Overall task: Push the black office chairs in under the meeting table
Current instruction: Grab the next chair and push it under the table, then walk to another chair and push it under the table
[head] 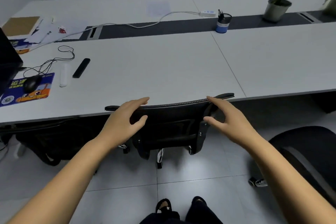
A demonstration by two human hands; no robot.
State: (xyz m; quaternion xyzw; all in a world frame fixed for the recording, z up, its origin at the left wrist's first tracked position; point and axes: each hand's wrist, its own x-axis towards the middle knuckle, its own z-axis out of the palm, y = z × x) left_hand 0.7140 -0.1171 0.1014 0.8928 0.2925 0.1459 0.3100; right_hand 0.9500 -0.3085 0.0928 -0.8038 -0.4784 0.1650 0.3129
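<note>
A black office chair [169, 125] stands right in front of me, its backrest top against the near edge of the white meeting table [163, 67]. My left hand [125, 120] hovers at the left of the backrest top, fingers relaxed and spread. My right hand [223, 114] is at the backrest's right corner, fingers straight, thumb apart; I cannot tell if either hand touches it. A second black chair [307, 152] stands out from the table at lower right. Another dark chair [54, 138] sits under the table at left.
On the table lie a mouse [31, 82] on a blue pad, a black remote [81, 68], a power strip [208, 13], a pen cup [222, 23] and a potted plant [276, 8]. Several chairs line the far side. Grey tiled floor lies around my feet.
</note>
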